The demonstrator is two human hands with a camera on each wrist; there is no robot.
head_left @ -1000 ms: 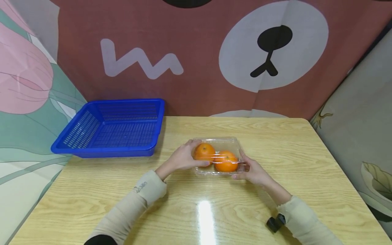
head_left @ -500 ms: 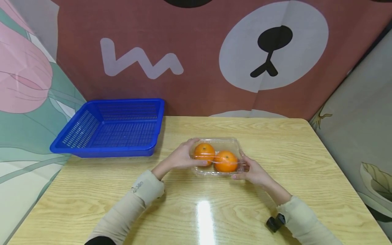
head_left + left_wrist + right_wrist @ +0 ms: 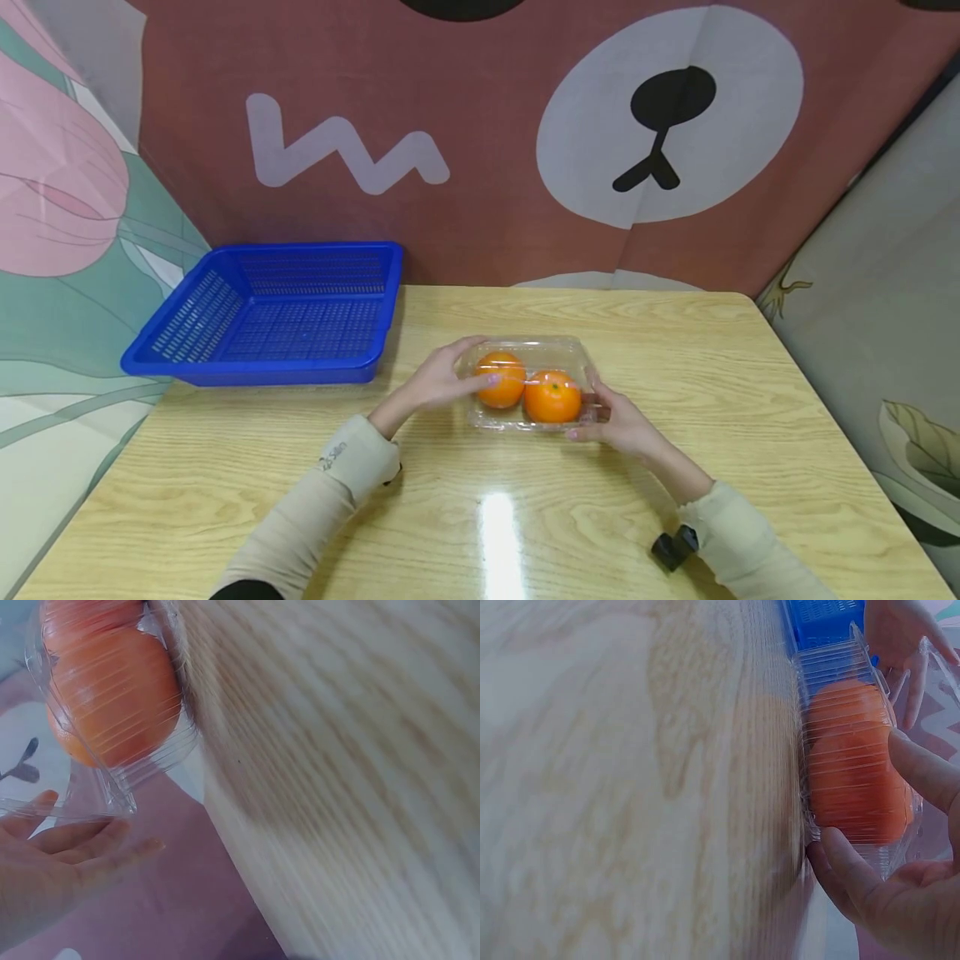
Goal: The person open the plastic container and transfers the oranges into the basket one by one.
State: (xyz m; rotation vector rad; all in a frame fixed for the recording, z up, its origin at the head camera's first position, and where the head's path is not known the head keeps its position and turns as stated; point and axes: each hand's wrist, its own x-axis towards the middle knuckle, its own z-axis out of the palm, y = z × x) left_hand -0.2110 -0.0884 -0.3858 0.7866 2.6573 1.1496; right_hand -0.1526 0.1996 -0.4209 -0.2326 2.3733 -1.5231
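Wood-grain table (image 3: 675, 350): light-coloured, in front of you.
Blue plastic basket (image 3: 281, 372): perforated sides, at table's rear left.
Clear plastic clamshell (image 3: 551, 353): mid-table, between your hands, right of basket.
Your left hand (image 3: 437, 380): fingers mostly straight at clamshell's left end; can't tell if pressing.
Your right hand (image 3: 628, 423): thumb and fingers grip clamshell's right end.
Oranges (image 3: 552, 397): two, side by side inside clamshell.

Sleeve print (image 3: 332, 456) too small to read; left wrist view crops far orange (image 3: 86, 619).
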